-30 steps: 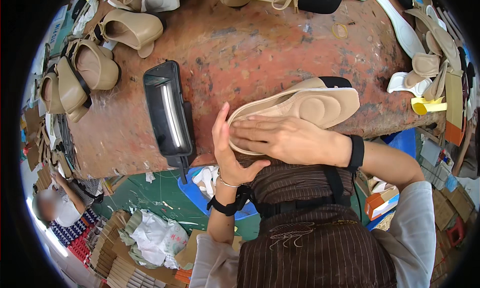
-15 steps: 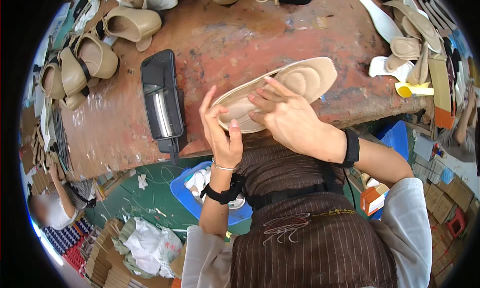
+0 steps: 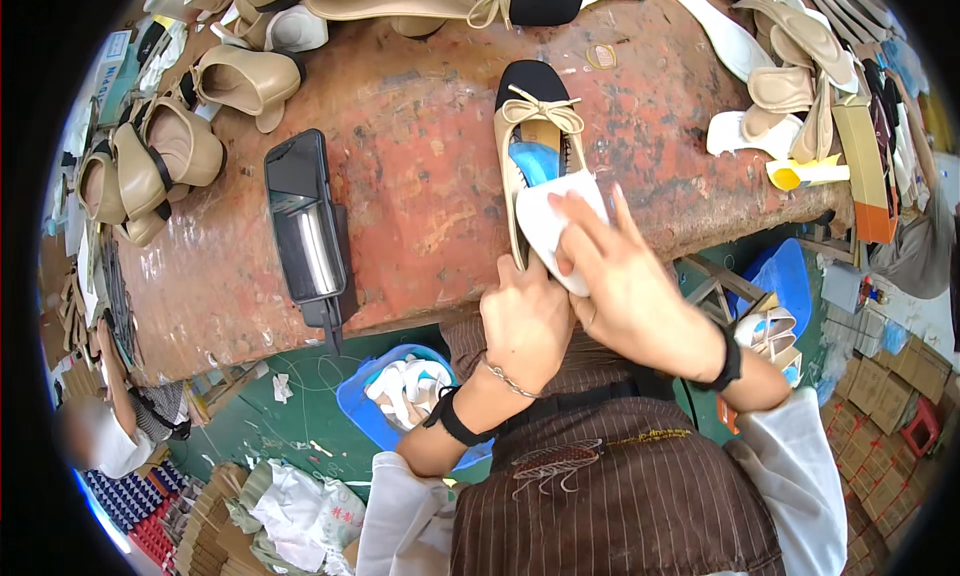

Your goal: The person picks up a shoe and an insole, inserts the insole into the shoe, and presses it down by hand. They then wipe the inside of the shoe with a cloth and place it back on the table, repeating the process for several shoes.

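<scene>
Beige shoe (image 3: 537, 106) with black toe, pointing away from the left fingers (image 3: 512, 279) grasping its heel end; right fingers (image 3: 590, 228) grip a white insole (image 3: 543, 219) over its opening.

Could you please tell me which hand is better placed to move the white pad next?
Probably the right hand: it holds the white pad, partly over the shoe. The left hand is at the shoe's heel, seemingly better placed for steadying.

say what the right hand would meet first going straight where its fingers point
Probably the black-toed beige ballet flat, just beyond the white insole the right hand holds; depth is hard to judge.
</scene>
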The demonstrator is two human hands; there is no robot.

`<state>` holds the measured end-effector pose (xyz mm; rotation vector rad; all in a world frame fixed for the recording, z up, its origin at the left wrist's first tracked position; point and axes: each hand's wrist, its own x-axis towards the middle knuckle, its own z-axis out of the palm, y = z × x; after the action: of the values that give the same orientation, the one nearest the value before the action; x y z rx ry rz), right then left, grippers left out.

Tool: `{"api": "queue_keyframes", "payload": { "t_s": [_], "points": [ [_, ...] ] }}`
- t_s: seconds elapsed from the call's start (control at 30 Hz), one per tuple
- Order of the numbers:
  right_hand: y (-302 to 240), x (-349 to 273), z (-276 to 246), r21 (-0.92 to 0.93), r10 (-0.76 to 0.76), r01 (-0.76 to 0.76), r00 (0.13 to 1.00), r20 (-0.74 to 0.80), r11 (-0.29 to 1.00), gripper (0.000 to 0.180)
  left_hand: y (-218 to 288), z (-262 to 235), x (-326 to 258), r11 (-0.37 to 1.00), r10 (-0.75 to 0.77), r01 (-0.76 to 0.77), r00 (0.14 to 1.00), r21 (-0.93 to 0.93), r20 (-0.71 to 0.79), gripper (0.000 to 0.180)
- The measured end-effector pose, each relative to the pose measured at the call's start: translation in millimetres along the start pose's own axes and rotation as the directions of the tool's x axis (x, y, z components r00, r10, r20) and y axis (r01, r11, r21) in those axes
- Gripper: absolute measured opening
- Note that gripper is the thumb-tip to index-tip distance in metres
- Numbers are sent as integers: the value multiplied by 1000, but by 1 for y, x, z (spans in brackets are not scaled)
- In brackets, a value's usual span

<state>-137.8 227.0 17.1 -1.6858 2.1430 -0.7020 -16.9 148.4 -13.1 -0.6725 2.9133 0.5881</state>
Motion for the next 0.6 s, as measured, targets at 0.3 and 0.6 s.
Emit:
{"api": "queue_keyframes", "payload": {
  "t_s": [0.3, 0.6],
  "points": [
    [33, 76, 24, -204, 91, -101, 994, -62, 974, 38, 1, -7, 9, 998, 35, -32, 998, 56, -48, 39],
    [19, 90, 15, -283, 298, -214, 906, 301, 935, 56, -3, -7, 5, 999, 34, -35, 996, -18, -80, 36]
  ]
}}
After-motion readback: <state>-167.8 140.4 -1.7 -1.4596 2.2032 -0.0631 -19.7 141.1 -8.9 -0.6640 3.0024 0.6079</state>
